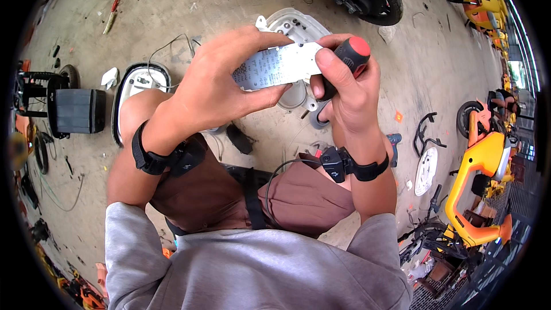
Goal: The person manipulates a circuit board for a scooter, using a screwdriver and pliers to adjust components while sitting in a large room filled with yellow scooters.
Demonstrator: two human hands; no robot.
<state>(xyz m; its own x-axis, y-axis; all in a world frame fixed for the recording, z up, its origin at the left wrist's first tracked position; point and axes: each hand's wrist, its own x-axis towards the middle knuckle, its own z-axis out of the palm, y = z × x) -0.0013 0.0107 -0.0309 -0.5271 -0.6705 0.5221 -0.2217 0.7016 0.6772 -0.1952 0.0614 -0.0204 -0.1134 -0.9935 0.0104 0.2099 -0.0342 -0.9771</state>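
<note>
My left hand grips a flat silvery metal plate covered in dark print, thumb along its near edge and fingers along its far edge. At the plate's right end, my right hand is closed around a screwdriver with a black and red handle. The right thumb and fingers also touch that end of the plate. The screwdriver's shaft is hidden. Beyond and below the plate, partly covered by my hands, is a white moulded housing with small dark holes or screws.
A second white shell with a black rim lies by my left knee. Ahead is a scooter's black wheel; a yellow scooter frame stands at right. On the floor are a red-handled tool, a black box and a white panel.
</note>
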